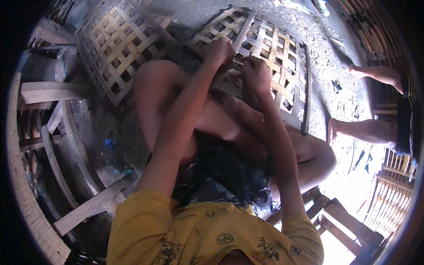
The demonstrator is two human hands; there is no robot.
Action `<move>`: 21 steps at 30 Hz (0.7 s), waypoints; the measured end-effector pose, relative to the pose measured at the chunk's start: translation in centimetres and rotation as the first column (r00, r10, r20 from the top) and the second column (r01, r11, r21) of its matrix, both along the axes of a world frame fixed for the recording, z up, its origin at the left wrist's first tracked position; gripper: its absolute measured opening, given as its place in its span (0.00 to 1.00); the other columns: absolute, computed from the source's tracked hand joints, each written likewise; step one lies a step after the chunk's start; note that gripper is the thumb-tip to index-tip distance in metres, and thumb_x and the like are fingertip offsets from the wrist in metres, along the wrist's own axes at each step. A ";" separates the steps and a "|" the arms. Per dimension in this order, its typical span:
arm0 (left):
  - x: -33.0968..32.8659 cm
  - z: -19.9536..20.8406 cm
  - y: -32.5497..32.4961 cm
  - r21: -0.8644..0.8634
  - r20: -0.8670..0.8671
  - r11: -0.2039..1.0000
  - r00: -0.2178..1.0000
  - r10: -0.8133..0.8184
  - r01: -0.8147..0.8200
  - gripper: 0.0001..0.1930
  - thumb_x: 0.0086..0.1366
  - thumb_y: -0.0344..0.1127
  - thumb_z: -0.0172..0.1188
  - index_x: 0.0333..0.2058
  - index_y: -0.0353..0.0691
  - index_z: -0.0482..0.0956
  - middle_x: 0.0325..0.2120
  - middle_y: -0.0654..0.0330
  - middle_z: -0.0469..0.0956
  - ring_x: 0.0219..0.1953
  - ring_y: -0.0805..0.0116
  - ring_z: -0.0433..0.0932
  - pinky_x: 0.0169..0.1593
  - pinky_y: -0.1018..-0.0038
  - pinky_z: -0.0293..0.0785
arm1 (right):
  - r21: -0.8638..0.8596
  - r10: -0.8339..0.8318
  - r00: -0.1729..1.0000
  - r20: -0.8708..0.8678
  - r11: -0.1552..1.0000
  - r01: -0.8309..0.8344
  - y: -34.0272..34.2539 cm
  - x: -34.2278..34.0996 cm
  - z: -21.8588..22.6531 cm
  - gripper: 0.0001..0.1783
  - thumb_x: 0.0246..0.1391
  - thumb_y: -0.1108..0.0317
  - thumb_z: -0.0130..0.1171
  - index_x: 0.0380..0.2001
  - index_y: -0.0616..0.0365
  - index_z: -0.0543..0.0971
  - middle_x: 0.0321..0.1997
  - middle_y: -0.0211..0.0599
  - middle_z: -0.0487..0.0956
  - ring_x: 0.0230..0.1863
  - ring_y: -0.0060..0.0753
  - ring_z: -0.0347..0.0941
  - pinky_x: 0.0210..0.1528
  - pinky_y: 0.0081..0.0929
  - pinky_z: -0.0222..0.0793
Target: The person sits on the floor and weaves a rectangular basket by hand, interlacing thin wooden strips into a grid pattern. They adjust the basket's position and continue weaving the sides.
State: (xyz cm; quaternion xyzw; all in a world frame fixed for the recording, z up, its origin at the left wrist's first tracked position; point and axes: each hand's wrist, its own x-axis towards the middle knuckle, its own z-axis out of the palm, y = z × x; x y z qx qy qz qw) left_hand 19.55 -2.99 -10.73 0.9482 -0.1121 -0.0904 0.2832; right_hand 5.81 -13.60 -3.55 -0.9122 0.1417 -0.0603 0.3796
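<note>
A woven lattice panel [279,65] of pale flat strips in a dark wooden frame lies in front of my legs. My left hand [219,53] is closed at the panel's near side, beside a wooden bar [244,33] that crosses it. Just right of it and a little nearer, my right hand [256,76] has its fingers curled in over the frame's near edge. The two hands are close together but apart. Whatever is between the fingers of either hand is hidden or too small to name.
A second lattice panel [121,48] lies at the left, beyond my knee. Wooden furniture with curved legs [73,145] stands at the left. Another person's bare legs [364,131] are at the right. A slatted wall [388,194] and a wooden stool-like frame [344,229] stand at the lower right.
</note>
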 end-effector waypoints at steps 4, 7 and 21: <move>0.0 -0.7 -0.8 -0.014 0.037 1.000 0.999 0.027 -0.026 0.21 0.69 0.47 0.47 0.42 0.42 0.86 0.44 0.46 0.84 0.49 0.44 0.83 0.54 0.52 0.77 | -0.040 0.063 0.998 0.006 0.997 -0.063 -0.1 0.0 0.2 0.15 0.57 0.65 0.58 0.42 0.59 0.86 0.39 0.50 0.86 0.40 0.44 0.84 0.46 0.38 0.77; 1.1 -1.5 -0.8 -0.031 0.054 1.000 0.999 0.004 -0.002 0.21 0.69 0.46 0.45 0.43 0.42 0.86 0.44 0.45 0.84 0.49 0.44 0.83 0.54 0.53 0.77 | -0.137 0.157 0.985 0.064 0.980 -0.147 -0.3 0.1 -1.1 0.13 0.51 0.64 0.67 0.38 0.61 0.84 0.41 0.48 0.84 0.44 0.50 0.82 0.48 0.42 0.77; -0.1 0.0 -0.7 -0.013 0.018 1.000 1.000 0.006 -0.006 0.21 0.68 0.46 0.47 0.45 0.43 0.85 0.45 0.46 0.84 0.50 0.45 0.83 0.55 0.53 0.76 | -0.121 0.189 0.969 0.158 0.978 -0.171 -1.0 0.1 -2.3 0.18 0.61 0.67 0.51 0.43 0.68 0.84 0.37 0.45 0.86 0.34 0.35 0.83 0.41 0.33 0.77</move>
